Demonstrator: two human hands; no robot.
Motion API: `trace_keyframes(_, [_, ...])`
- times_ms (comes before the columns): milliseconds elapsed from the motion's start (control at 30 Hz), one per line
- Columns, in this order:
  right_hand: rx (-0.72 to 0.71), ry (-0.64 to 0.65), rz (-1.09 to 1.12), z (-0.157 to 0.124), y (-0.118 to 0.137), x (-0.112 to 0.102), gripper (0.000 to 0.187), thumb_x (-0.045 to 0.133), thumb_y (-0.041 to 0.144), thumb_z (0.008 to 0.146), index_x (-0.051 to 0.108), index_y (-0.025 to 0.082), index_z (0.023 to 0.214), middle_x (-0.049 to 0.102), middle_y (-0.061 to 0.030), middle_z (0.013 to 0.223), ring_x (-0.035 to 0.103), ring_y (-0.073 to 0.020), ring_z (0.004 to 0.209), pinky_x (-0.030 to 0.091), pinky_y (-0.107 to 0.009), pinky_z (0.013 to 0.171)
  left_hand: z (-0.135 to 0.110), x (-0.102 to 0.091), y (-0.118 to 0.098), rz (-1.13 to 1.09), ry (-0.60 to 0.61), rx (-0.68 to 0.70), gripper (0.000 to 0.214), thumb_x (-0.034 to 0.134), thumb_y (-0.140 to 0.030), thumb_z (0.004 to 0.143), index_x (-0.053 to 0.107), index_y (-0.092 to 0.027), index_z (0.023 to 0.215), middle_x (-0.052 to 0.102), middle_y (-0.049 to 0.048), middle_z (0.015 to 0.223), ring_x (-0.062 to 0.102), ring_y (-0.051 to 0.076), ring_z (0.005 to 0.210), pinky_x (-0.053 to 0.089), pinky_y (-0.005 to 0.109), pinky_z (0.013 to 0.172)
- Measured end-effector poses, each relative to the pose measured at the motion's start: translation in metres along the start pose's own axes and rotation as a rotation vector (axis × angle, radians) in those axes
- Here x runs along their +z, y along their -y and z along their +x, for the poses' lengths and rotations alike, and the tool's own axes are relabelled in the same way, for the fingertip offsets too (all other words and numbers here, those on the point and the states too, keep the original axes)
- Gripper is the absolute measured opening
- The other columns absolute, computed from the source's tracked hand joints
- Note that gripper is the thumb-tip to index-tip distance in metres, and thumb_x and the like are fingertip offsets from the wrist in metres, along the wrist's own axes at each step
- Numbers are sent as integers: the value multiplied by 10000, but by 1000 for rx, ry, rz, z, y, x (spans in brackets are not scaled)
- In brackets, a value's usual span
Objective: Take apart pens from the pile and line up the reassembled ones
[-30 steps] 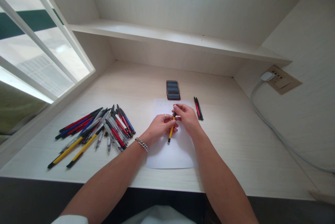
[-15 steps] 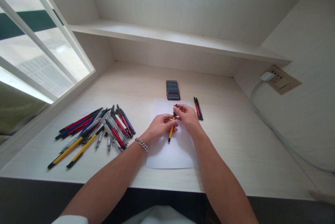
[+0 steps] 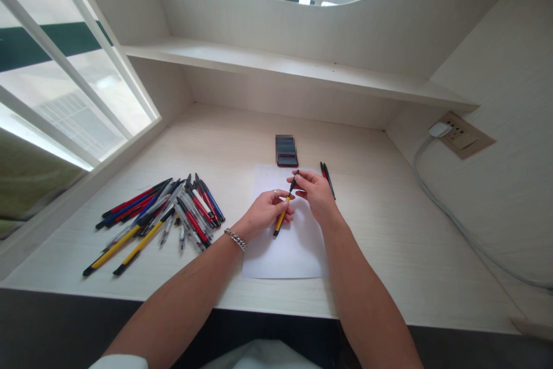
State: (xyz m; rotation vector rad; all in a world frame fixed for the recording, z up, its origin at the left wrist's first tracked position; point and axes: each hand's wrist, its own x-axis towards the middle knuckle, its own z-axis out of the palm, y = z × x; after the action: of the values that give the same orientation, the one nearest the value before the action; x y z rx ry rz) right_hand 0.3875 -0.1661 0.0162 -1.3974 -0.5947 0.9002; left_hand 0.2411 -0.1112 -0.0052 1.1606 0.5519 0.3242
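My left hand (image 3: pixel 268 210) is closed round a yellow pen (image 3: pixel 281 219) with a black end, held tilted over a white sheet of paper (image 3: pixel 285 259). My right hand (image 3: pixel 314 189) pinches the pen's black cap (image 3: pixel 294 181) at the upper end. A thin dark part shows between cap and yellow barrel; whether the cap is fully off I cannot tell. Left of my hands lies a loose pile of pens (image 3: pixel 196 210) in red, blue, black and clear. Two more yellow pens (image 3: pixel 142 245) stick out of it toward the front.
Behind the paper lies a dark phone (image 3: pixel 287 151), its screen blurred. Two pens (image 3: pixel 327 179), red and black, rest right of the paper, partly behind my right hand. A shelf (image 3: pixel 302 72) spans the back. A white plug (image 3: pixel 440 129) with a grey cable (image 3: pixel 449 213) is on the right wall.
My right hand has moved slightly right with the cap, which now tilts away from the yellow barrel, with a thin part showing between. My left hand keeps its hold. The view has shifted slightly.
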Motion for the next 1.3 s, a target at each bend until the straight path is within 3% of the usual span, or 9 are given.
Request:
trace_keyframes(300, [-64, -177, 185, 19, 13, -4, 337, 765, 372, 625, 675, 194, 896, 716, -44, 842, 619, -132, 677, 479, -267, 649, -11, 1, -15, 70, -49, -26, 207, 633, -213, 808, 597, -149, 1001, 656, 65, 749, 659, 158, 638, 539, 305, 625])
trace_keyframes(467, [-115, -87, -238, 26, -10, 3, 294, 702, 410, 684, 709, 174, 860, 703, -53, 776, 617, -161, 655, 460, -294, 630, -13, -7, -15, -13, -144, -26, 170, 569, -172, 836, 566, -137, 1002, 645, 59, 723, 654, 157, 622, 546, 306, 611])
trace_keyframes(600, [-191, -123, -601, 22, -26, 14, 259, 696, 387, 701, 687, 229, 906, 692, -25, 703, 610, -178, 639, 422, -307, 634, -9, -12, -11, -66, -174, -7, 171, 560, -177, 846, 549, -142, 1013, 645, 55, 718, 645, 154, 596, 555, 320, 604])
trace_keyframes(733, [-261, -128, -797, 20, -27, 21, 128, 658, 361, 741, 651, 242, 787, 682, -24, 699, 588, -180, 659, 375, -301, 625, -8, -13, -11, -84, -165, -2, 174, 572, -184, 845, 551, -144, 1012, 651, 57, 719, 647, 154, 591, 559, 321, 605])
trace_keyframes(900, [-323, -100, -972, 19, -26, 26, 131, 602, 315, 780, 627, 216, 697, 660, -26, 695, 541, -160, 653, 341, -285, 612, -9, -9, -13, -100, -166, -26, 178, 563, -154, 841, 544, -139, 1017, 646, 52, 700, 643, 151, 575, 561, 320, 602])
trace_keyframes(1000, [-330, -116, -898, 18, -23, 25, 182, 572, 338, 812, 636, 202, 709, 667, -23, 712, 553, -153, 676, 363, -281, 637, -9, -8, -12, -102, -157, -21, 165, 555, -152, 846, 550, -135, 1011, 644, 53, 695, 643, 150, 575, 557, 314, 599])
trace_keyframes(1100, [-305, -106, -613, 15, -17, 21, 253, 537, 410, 843, 655, 190, 802, 679, -26, 766, 574, -144, 664, 408, -276, 638, -9, -7, -10, -98, -152, -13, 169, 566, -172, 848, 555, -137, 1013, 649, 59, 709, 646, 154, 589, 554, 321, 605])
trace_keyframes(1200, [-248, -37, -327, 9, -13, 19, 309, 596, 454, 800, 656, 171, 908, 683, -38, 805, 577, -133, 623, 429, -260, 576, -9, -6, -8, -90, -135, -9, 188, 592, -193, 840, 556, -139, 1016, 653, 61, 713, 642, 150, 588, 550, 320, 610])
trace_keyframes(1300, [-190, -6, -220, 4, -13, 18, 343, 683, 424, 726, 660, 155, 938, 681, -43, 785, 580, -135, 614, 421, -249, 535, -9, -4, -7, -80, -124, -7, 207, 612, -202, 829, 547, -137, 1014, 652, 58, 701, 637, 145, 577, 544, 315, 614])
